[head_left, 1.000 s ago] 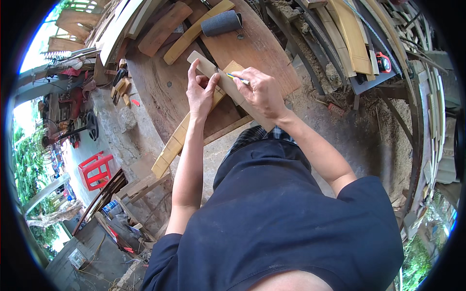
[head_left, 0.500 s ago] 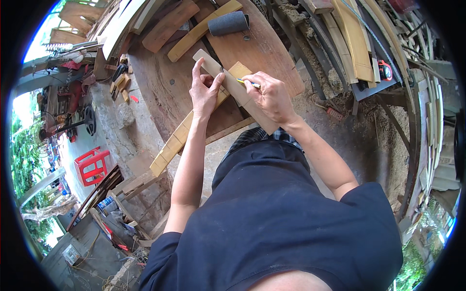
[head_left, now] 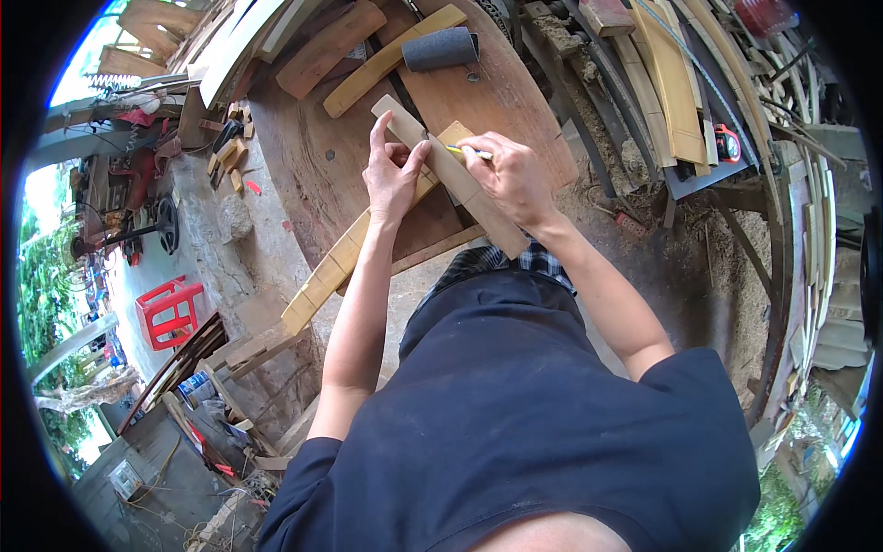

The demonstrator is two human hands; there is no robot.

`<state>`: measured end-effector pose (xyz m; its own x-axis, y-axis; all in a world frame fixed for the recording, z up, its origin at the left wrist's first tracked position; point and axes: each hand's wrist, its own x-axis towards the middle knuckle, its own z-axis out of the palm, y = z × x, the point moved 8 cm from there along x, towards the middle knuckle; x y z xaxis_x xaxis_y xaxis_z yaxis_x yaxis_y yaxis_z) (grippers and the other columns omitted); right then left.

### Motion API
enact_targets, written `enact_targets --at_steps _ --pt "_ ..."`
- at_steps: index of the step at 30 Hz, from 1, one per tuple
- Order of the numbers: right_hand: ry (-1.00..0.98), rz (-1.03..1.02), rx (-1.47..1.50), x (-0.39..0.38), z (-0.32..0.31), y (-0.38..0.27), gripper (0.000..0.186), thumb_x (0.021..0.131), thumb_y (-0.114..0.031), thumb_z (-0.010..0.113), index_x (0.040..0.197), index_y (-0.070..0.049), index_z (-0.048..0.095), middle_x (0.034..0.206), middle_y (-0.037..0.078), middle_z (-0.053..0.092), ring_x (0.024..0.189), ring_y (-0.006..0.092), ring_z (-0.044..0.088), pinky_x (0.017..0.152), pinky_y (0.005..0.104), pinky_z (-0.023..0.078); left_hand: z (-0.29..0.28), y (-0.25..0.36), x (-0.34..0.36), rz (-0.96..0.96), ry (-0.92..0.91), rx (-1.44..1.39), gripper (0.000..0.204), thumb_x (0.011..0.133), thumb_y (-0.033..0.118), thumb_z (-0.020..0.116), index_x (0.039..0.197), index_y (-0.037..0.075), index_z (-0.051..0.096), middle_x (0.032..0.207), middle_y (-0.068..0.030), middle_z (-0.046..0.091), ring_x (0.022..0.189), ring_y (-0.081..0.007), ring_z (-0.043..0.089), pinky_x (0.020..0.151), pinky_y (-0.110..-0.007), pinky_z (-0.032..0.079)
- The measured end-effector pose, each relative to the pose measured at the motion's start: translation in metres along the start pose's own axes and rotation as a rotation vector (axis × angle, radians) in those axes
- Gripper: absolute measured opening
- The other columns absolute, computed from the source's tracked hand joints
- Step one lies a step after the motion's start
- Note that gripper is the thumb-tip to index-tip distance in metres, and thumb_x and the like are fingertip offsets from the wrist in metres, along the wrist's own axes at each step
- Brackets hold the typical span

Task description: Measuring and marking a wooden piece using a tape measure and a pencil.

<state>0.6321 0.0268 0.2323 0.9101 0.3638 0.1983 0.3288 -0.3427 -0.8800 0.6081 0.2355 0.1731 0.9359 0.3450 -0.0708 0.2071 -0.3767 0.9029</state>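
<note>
**Fingers pinning a template, pencil at its edge**

Fingers of the left hand [head_left: 394,175] spread flat, pressing a pale wooden template [head_left: 451,175] onto a yellowish strip [head_left: 354,253] laid across the tabletop [head_left: 303,175]. Right hand [head_left: 513,175] clenched on a yellow pencil [head_left: 467,153], tip at the template's edge. Likely to slip under light pressure, skewing the traced line. Counted: one template, one strip, one pencil, one grey sanding roll [head_left: 440,48] further back.

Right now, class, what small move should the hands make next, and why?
Probably draw the pencil along the edge of the flat wooden piece. The right hand has its tip at that piece where it crosses the long yellow strip, and the left hand presses it flat.
</note>
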Motion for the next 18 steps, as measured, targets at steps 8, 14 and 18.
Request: enact_targets --at_steps 8,14,18 --pt "-0.030 0.012 0.037 -0.012 -0.004 0.003 0.018 0.097 -0.016 0.066 0.106 -0.001 0.073 0.095 0.019 0.071 0.083 0.0382 0.070 0.074 0.0441 0.056 -0.005 -0.001 -0.003 -0.009 0.032 0.041 0.079 0.087 0.024 0.085 0.154 0.014 0.044 0.078 -0.0049 0.071 0.070 -0.0108 0.065 0.072 -0.028 0.055" --pt "0.034 -0.072 0.015 0.005 0.002 -0.002 0.017 0.097 -0.013 0.066 0.105 0.000 0.073 0.097 0.019 0.072 0.085 0.0366 0.071 0.075 0.0431 0.056 -0.002 0.009 -0.003 0.003 0.039 0.082 0.079 0.087 0.028 0.085 0.154 0.017 0.044 0.080 -0.0054 0.072 0.072 -0.0120 0.068 0.074 -0.029 0.057" --pt "0.003 -0.072 -0.007 0.007 0.001 -0.005 0.016 0.096 -0.011 0.066 0.106 0.000 0.073 0.098 0.019 0.072 0.085 0.0361 0.071 0.075 0.0425 0.056 0.000 0.006 -0.002 -0.017 0.036 0.095 0.080 0.086 0.030 0.085 0.154 0.018 0.045 0.081 -0.0050 0.072 0.073 -0.0122 0.068 0.075 -0.030 0.057"
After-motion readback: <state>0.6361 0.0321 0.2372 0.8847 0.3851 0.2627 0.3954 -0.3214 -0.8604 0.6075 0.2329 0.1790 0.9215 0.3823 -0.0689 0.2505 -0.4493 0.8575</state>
